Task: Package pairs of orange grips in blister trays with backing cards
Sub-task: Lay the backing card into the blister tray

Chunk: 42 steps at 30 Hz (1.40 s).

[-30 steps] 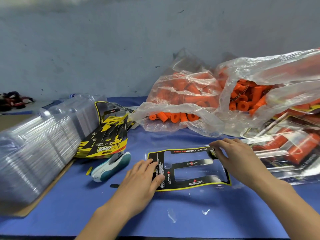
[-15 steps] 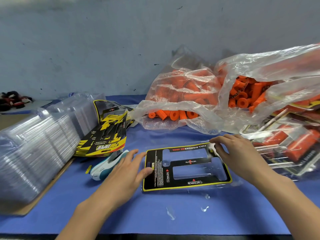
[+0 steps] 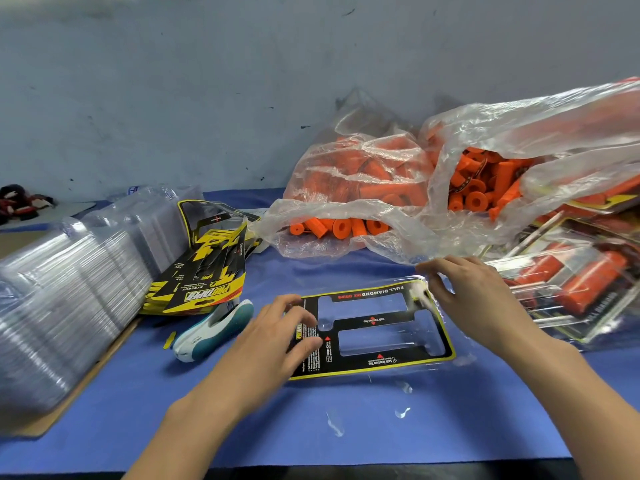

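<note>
A black and yellow backing card (image 3: 372,329) lies flat in a clear blister tray (image 3: 460,358) on the blue bench (image 3: 311,427), straight in front of the person. The two long windows in the card show the tray's two pockets, and both look bare: no grip is in yet.

The left hand (image 3: 277,344) rests on the card's left end with its fingers spread and fairly straight, pressing down and grasping nothing. The right hand (image 3: 474,299) is at the card's far right corner with its fingers bent over the edge; whether they pinch the tray's rim or only touch it, I cannot tell.

The step in hand seems to be seating the card squarely in the tray. To do it well, the left palm should hold the card flat while the right fingers run along the edge, so that the windows sit exactly over the pockets and no corner rides up. Thin clear plastic flexes and slides on cloth, so light even pressure is better than a hard push.

The orange grips (image 3: 337,227) lie in open plastic bags (image 3: 346,244) behind the tray, near at hand; a matched pair should go in next. Spare cards (image 3: 204,271) and stacked empty trays (image 3: 62,292) sit to the left, finished packs (image 3: 571,282) to the right.
</note>
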Each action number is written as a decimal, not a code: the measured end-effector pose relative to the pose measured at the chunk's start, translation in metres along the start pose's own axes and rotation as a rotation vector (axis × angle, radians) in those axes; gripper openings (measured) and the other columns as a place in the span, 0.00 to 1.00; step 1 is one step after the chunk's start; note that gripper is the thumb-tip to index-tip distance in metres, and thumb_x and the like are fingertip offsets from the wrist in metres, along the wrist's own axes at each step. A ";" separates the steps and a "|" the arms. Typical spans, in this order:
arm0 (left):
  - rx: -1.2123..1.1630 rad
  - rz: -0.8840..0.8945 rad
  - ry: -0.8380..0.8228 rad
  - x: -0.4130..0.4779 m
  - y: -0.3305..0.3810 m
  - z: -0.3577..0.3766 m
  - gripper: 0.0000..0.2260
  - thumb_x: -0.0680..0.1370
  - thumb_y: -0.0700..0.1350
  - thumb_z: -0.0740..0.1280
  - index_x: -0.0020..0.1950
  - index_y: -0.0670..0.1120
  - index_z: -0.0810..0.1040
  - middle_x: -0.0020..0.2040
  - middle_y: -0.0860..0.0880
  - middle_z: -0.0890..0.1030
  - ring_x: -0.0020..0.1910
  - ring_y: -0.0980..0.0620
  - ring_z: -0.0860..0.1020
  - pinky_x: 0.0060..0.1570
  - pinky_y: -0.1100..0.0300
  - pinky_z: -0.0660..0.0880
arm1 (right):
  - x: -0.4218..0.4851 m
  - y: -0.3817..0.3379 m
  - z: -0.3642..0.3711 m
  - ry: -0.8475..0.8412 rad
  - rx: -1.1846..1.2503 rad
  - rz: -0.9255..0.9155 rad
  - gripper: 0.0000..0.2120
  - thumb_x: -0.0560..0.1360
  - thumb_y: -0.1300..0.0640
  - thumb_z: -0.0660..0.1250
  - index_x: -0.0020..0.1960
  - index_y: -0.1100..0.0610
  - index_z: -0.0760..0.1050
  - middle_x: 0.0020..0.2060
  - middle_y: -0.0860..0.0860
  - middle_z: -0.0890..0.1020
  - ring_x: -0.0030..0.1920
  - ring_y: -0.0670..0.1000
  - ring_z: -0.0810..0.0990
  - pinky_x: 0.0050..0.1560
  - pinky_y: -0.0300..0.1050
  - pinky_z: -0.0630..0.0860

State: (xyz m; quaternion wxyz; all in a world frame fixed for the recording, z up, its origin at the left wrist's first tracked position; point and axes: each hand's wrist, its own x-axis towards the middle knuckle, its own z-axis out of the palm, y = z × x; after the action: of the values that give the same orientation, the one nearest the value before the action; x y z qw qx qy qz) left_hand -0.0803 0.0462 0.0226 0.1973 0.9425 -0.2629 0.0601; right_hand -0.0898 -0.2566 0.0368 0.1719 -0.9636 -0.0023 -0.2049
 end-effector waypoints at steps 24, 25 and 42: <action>0.292 0.511 0.076 0.037 0.107 0.070 0.13 0.81 0.55 0.61 0.62 0.52 0.73 0.75 0.44 0.65 0.74 0.45 0.63 0.73 0.49 0.61 | 0.005 0.022 0.010 -0.049 -0.094 -0.028 0.13 0.80 0.55 0.58 0.56 0.47 0.80 0.66 0.50 0.74 0.68 0.56 0.68 0.69 0.52 0.62; 0.288 0.511 0.074 0.036 0.107 0.070 0.13 0.81 0.55 0.61 0.62 0.52 0.73 0.74 0.45 0.65 0.73 0.45 0.63 0.73 0.50 0.61 | 0.005 0.022 0.010 -0.054 -0.095 -0.027 0.13 0.80 0.55 0.58 0.56 0.47 0.80 0.66 0.50 0.74 0.68 0.56 0.68 0.69 0.51 0.62; 0.075 0.270 0.133 0.026 0.075 0.021 0.18 0.81 0.59 0.56 0.66 0.54 0.73 0.67 0.53 0.71 0.66 0.53 0.69 0.66 0.57 0.67 | 0.006 0.002 0.006 -0.007 -0.066 -0.068 0.12 0.81 0.57 0.59 0.58 0.50 0.80 0.65 0.51 0.75 0.66 0.57 0.69 0.65 0.50 0.62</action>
State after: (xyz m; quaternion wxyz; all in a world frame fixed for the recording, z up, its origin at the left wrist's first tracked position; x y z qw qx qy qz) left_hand -0.0968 -0.0331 0.0344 0.1693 0.8993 -0.3710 0.1580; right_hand -0.0815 -0.2566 0.0335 0.1332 -0.9688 -0.0289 -0.2071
